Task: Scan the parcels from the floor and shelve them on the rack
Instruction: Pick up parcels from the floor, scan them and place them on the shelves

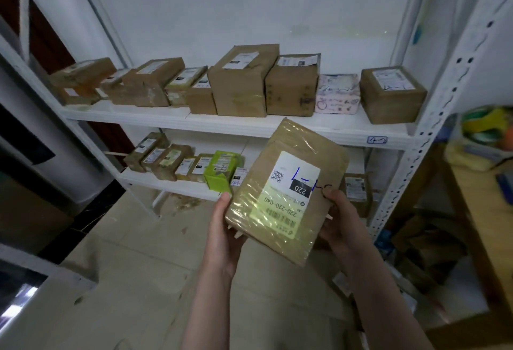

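Note:
I hold a flat brown cardboard parcel (286, 191) wrapped in clear tape, its white label with "220" and blue handwriting facing me. My left hand (224, 233) grips its lower left edge with fingers curled underneath. My right hand (338, 222) grips its right edge, thumb on top. The parcel is tilted and hovers in front of the white metal rack (236, 123), below its upper shelf and over the lower shelf (172, 184). No scanner is in view.
Several brown boxes line the upper shelf, with a pink parcel (337, 94) near its right end. Small parcels and a green box (222, 169) fill the lower shelf. A wooden table (483, 205) stands at right, with loose boxes under it. Beige tiled floor (133, 252) lies below.

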`<state>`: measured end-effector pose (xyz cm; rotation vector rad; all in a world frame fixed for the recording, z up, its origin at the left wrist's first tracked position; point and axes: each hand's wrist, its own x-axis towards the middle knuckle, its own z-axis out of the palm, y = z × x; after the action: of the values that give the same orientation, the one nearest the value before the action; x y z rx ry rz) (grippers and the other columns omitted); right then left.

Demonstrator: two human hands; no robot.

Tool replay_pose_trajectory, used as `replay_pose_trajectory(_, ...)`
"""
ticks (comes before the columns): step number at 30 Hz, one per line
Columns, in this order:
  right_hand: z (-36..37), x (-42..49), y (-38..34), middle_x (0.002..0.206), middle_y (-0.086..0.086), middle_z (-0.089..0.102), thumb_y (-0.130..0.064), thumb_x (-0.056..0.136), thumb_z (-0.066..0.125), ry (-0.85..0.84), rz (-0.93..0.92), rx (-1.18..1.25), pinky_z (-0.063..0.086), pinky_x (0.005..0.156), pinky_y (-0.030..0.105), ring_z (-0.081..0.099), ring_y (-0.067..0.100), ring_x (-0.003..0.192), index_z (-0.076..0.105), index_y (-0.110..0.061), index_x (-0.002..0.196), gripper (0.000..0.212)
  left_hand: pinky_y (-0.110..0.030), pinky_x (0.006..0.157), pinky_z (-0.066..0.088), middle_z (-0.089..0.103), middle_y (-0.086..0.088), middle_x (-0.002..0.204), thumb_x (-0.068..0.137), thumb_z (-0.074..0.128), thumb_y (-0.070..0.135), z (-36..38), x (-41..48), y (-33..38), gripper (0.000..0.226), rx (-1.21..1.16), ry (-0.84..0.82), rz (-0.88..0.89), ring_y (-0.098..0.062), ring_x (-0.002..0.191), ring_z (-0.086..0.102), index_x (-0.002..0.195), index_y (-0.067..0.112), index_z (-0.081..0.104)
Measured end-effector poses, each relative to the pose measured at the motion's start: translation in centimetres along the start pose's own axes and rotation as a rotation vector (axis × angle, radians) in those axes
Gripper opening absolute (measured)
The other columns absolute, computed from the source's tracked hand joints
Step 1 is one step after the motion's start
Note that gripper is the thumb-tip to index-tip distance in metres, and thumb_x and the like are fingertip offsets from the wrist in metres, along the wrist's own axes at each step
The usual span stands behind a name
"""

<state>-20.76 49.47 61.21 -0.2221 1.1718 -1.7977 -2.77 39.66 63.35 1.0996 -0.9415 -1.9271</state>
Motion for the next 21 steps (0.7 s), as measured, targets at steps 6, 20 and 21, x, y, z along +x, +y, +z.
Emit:
replay_pose_trajectory(6,-3.7,0.3,-2.7,0.081,0.004,0.074,-0.023,0.083,0.066,-0.026,-0.021,0.067,0.049,0.092,0.050,0.067,0.025,0.079,0.073,-0.016,0.090,0.012,-0.034,0.066,0.058,0.072,-0.006,0.119,0.052,0.082,0.051,5.0,0.7,-3.2,0.089,0.095,-0.080,-0.054,-0.023,0.101,0.069,0.133,0.021,0.059)
replay_pose_trajectory(20,-18.3,-2.8,-5.4,0.125,0.017,0.067,-0.048,0.058,0.082,0.421,-0.185,0.402,0.048,0.102,0.055,0.062,0.039,0.118,0.053,-0.014,0.137,0.091,-0.057,0.108,0.044,0.073,-0.010,0.118,0.059,0.082,0.060,16.6,4.2,-9.0,0.065,0.265,-0.359,-0.167,-0.033,0.117,0.064,0.113,0.023,0.076)
replay_pose_trajectory(21,-18.7,-2.9,-5.2,0.124,0.018,0.067,-0.045,0.063,0.080,0.466,-0.198,0.463,0.050,0.100,0.054,0.062,0.039,0.117,0.052,-0.014,0.138,0.086,-0.056,0.108,0.044,0.073,-0.011,0.119,0.063,0.078,0.064,17.4,4.3,-9.6,0.063,0.200,-0.357,-0.201,-0.033,0.118,0.064,0.110,0.022,0.077)
